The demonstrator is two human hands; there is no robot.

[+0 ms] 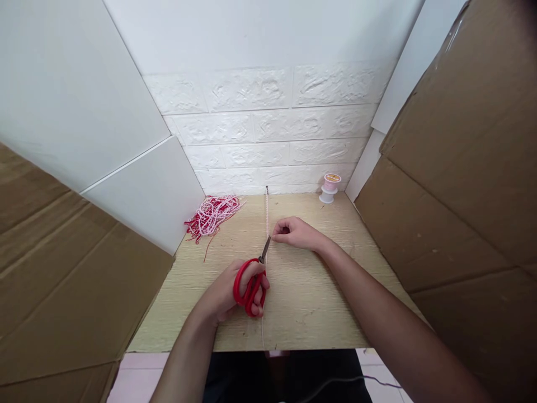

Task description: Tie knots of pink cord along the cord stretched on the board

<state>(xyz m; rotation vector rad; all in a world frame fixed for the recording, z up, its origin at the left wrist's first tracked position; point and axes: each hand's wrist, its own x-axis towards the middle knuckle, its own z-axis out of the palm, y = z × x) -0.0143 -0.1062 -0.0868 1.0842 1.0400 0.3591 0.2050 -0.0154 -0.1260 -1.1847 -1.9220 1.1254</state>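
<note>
Red-handled scissors (250,287) are in my left hand (229,285), its fingers through the loops. Their blades point away from me, and the tips reach the lower end of a pink-and-white braided cord (267,215). That cord runs straight down from a small dark hook (267,188) at the foot of the wall. A thin pale strand (263,330) continues from it toward the table's front edge. My right hand (293,233) is pinched just right of the blade tips. What lies between its fingertips is too small to make out.
A tangled heap of red and pink-white cords (213,217) lies at the back left. Two stacked thread spools (329,187) stand at the back right. Cardboard panels (453,184) flank the wooden table (319,313), and a white brick-patterned wall (268,129) closes the back.
</note>
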